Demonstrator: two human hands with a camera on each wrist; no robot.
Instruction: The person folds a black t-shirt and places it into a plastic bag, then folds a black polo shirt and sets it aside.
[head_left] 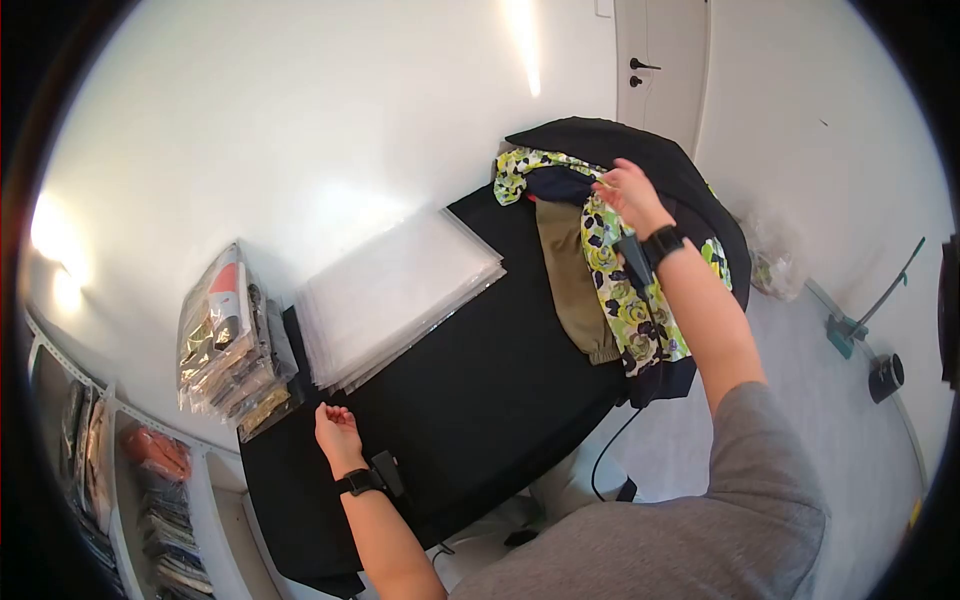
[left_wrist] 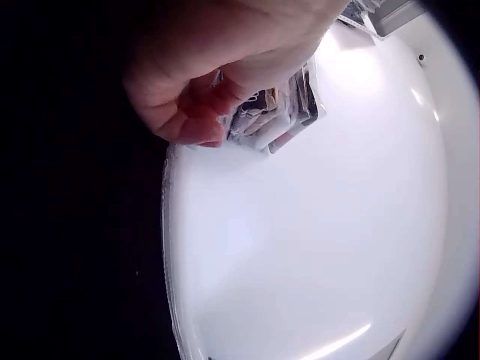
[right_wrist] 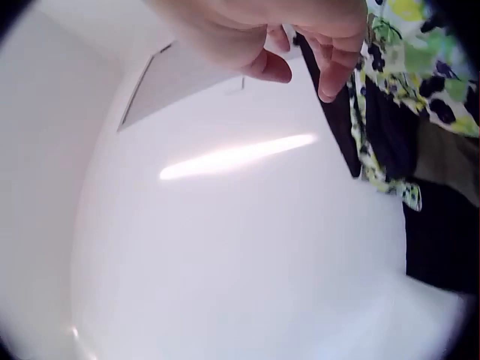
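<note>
My right hand (head_left: 632,195) is raised over a pile of clothes at the far right of the table, thumb and fingers apart with nothing between them. Beneath it lies a floral garment (head_left: 632,320) in yellow, green and white, beside olive-brown trousers (head_left: 568,265) and a black garment (head_left: 610,140). In the right wrist view the fingers (right_wrist: 337,75) appear beside the floral cloth. My left hand (head_left: 338,438) hovers near the front corner of a stack of clear plastic bags (head_left: 400,290), its fingers loosely curled and holding nothing. The left wrist view has its fingertips (left_wrist: 201,133) overlapping the stack's edge.
Bagged, folded garments (head_left: 230,330) are piled at the table's left end. The table has a black cloth (head_left: 480,370). Shelves (head_left: 205,470) with packed clothes stand at lower left. A clear plastic bag (head_left: 775,260) and a broom (head_left: 850,330) are on the floor at right.
</note>
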